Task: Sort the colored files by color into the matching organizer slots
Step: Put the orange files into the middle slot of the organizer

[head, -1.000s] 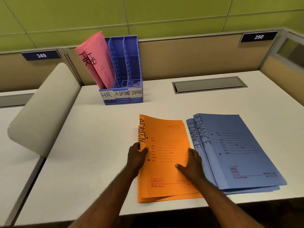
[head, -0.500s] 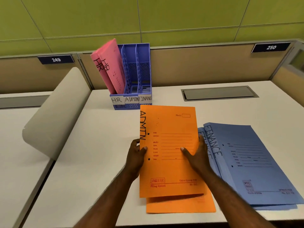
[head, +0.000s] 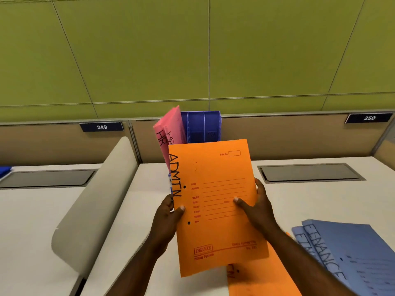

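Mid-carry: we hold the orange file [head: 215, 201] upright above the table [head: 132, 210], left hand [head: 168, 214] and right hand [head: 259, 208] each pinching an edge. Next: slide it into the organizer [head: 201, 127], likely middle slot, beside the pink files [head: 167, 129]

Left hand [head: 166, 218], right hand [head: 259, 208] grip orange ADMIN file [head: 215, 199] upright before blue organizer [head: 203, 127].

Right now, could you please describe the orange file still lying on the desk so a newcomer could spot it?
Start at the white desk. Beneath the raised orange file held by both hands, a second orange file lies flat beside the blue FINANCE files. It is the only orange one not held.
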